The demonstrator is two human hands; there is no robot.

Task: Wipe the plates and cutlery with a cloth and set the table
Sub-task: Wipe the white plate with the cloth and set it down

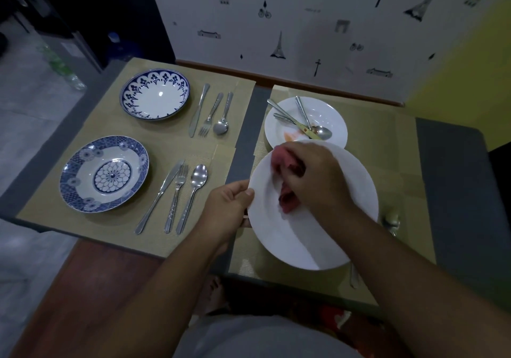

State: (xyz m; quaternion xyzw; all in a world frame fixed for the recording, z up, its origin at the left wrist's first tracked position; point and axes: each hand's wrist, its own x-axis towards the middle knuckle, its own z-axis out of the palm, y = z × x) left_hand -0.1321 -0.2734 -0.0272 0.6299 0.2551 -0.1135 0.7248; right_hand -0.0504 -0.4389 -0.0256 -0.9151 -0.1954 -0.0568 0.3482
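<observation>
Left hand (231,205) pinches rim of white plate (312,236), lifted, tilted above right mat (387,164). Right hand (318,178) bunches pink cloth (287,191) against plate's face. Risk: hard rubbing against one-point grip could twist plate loose onto dirty plate (329,114) behind.

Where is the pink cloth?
In the head view, right of middle: the right hand grips the pink cloth on the near white plate, which the left hand holds.

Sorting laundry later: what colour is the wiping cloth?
Pinkish red. The cloth shows, bunched under the right hand on the white plate, in the head view.
</observation>
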